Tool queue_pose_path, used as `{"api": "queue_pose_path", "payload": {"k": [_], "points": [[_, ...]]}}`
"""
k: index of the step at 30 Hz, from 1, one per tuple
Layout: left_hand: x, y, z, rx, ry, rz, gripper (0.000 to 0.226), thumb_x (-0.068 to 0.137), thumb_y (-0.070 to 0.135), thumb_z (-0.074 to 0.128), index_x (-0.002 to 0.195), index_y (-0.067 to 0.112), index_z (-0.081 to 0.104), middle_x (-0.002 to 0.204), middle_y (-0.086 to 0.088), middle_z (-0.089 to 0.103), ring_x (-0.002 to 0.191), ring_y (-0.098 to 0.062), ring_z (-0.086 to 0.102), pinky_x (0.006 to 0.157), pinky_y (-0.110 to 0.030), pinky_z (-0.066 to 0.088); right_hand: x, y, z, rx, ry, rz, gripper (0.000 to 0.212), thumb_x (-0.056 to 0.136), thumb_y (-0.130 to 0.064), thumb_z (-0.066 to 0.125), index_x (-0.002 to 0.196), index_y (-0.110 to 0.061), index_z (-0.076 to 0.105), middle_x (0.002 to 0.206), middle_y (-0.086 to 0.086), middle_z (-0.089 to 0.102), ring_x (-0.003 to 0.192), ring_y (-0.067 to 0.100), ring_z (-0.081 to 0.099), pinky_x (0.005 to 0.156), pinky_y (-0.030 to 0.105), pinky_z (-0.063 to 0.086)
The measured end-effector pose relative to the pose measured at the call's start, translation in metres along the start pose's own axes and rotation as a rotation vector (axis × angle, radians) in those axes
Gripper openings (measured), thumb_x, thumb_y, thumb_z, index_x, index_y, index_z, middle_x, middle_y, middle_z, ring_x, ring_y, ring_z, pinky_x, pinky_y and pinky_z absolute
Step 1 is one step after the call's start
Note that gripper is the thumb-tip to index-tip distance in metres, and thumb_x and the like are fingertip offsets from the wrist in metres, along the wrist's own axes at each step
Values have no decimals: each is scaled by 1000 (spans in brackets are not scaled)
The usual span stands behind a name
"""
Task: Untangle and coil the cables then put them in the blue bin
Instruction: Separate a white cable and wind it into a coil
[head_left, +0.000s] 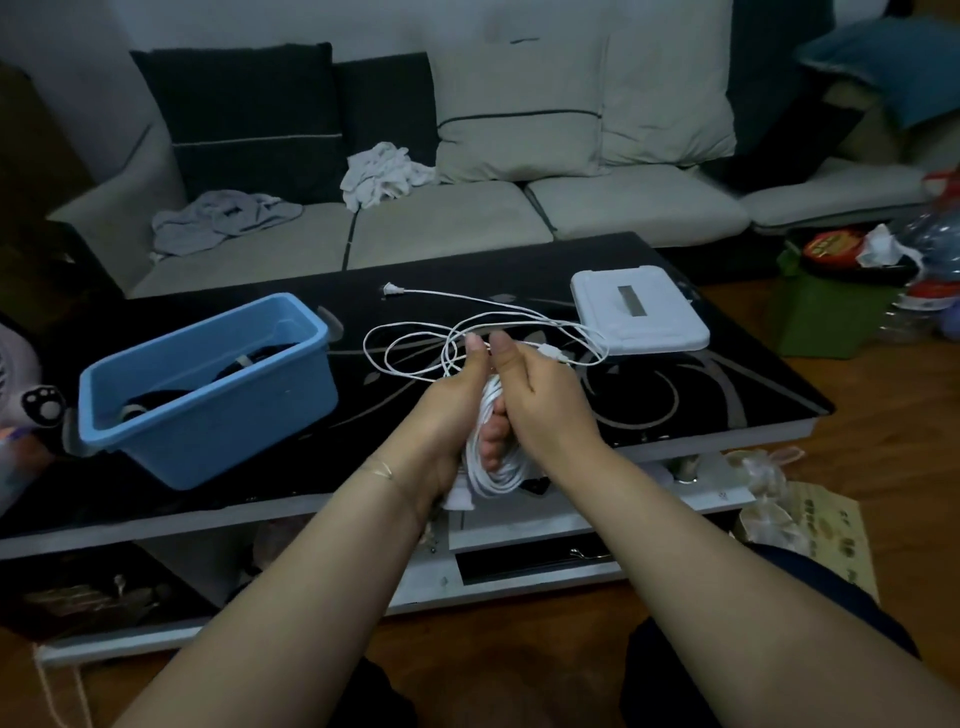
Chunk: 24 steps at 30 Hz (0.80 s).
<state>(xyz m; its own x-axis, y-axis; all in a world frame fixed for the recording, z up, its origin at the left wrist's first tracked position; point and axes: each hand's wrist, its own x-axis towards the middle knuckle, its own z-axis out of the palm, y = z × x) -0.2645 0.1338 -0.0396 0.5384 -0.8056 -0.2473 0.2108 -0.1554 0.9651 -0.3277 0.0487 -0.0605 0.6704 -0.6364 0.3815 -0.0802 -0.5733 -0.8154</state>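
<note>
A long white cable (415, 332) lies in loose loops on the black table, its plug end (388, 291) resting farther back. My left hand (441, 415) grips a coiled bundle of this same cable (493, 462) above the table's front edge. My right hand (540, 395) is closed on the cable right beside the left, thumb up, with an inline switch (551, 353) just past its fingers. The blue bin (208, 384) stands to the left of both hands and holds dark coiled cables (156, 402).
A white flat box (639, 312) sits on the table at the right rear. The black glass table (727, 384) has a lower shelf with clutter. A sofa with cushions and cloths stands behind; bags and bottles crowd the floor at right.
</note>
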Motion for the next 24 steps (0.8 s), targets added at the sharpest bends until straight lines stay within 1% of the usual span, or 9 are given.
{"api": "queue_pose_path", "payload": {"k": [6, 9, 10, 13, 15, 17, 19, 21, 24], "points": [[21, 5, 8, 66, 133, 95, 79, 91, 71, 31, 37, 17, 52, 39, -7, 47, 33, -17, 48, 39, -19, 41, 21, 6, -3, -94, 67, 0, 52, 94, -63, 27, 70, -23, 49, 60, -2, 62, 68, 22, 61, 64, 36, 46], [31, 5, -2, 251, 259, 239, 72, 95, 64, 34, 53, 10, 57, 43, -4, 56, 38, -12, 54, 39, -14, 40, 29, 9, 1, -166, 148, -20, 44, 96, -55, 29, 73, -22, 45, 73, 9, 65, 77, 34, 59, 62, 35, 37], [33, 5, -6, 303, 250, 261, 69, 93, 65, 35, 58, 10, 57, 46, -2, 57, 38, -10, 52, 38, -14, 38, 33, 11, 2, -180, 178, -18, 42, 98, -50, 30, 74, -20, 46, 77, 14, 65, 80, 37, 58, 62, 36, 35], [37, 3, -11, 323, 65, 257, 61, 80, 73, 39, 62, 16, 50, 50, 3, 54, 39, -9, 45, 41, -18, 34, 44, 16, 3, -152, 241, 43, 37, 102, -34, 29, 79, -14, 51, 86, 20, 65, 85, 39, 58, 67, 39, 37], [39, -1, -9, 267, 21, 343, 51, 81, 63, 46, 65, 15, 52, 54, 6, 55, 46, -8, 48, 46, -19, 40, 49, 18, 6, -97, 280, 122, 39, 102, -33, 28, 78, -13, 51, 90, 19, 65, 88, 38, 58, 73, 41, 41], [46, -6, -6, 165, 68, 421, 44, 84, 50, 50, 63, 12, 55, 54, 5, 57, 51, -8, 52, 53, -17, 45, 54, 21, 11, -65, 296, 183, 39, 101, -35, 29, 71, -17, 45, 86, 17, 65, 86, 36, 58, 74, 42, 44], [52, -12, -3, 80, 154, 414, 44, 87, 46, 53, 58, 12, 51, 48, 5, 52, 45, -6, 48, 49, -15, 42, 58, 24, 15, -35, 230, 231, 40, 100, -36, 30, 64, -22, 41, 80, 12, 63, 83, 34, 57, 74, 42, 44], [57, -17, -1, 30, 240, 365, 46, 92, 43, 56, 58, 12, 51, 43, 6, 45, 40, -5, 42, 43, -14, 37, 64, 29, 14, 30, 75, 282, 42, 99, -39, 33, 63, -22, 45, 75, 5, 59, 81, 30, 56, 74, 39, 44], [71, -22, -3, 135, 304, 328, 48, 96, 39, 55, 77, -5, 63, 40, 9, 41, 36, -5, 39, 39, -14, 34, 83, 45, 1, -100, -110, 339, 43, 98, -51, 34, 81, -18, 54, 86, 0, 59, 87, 20, 54, 76, 32, 38]]}}
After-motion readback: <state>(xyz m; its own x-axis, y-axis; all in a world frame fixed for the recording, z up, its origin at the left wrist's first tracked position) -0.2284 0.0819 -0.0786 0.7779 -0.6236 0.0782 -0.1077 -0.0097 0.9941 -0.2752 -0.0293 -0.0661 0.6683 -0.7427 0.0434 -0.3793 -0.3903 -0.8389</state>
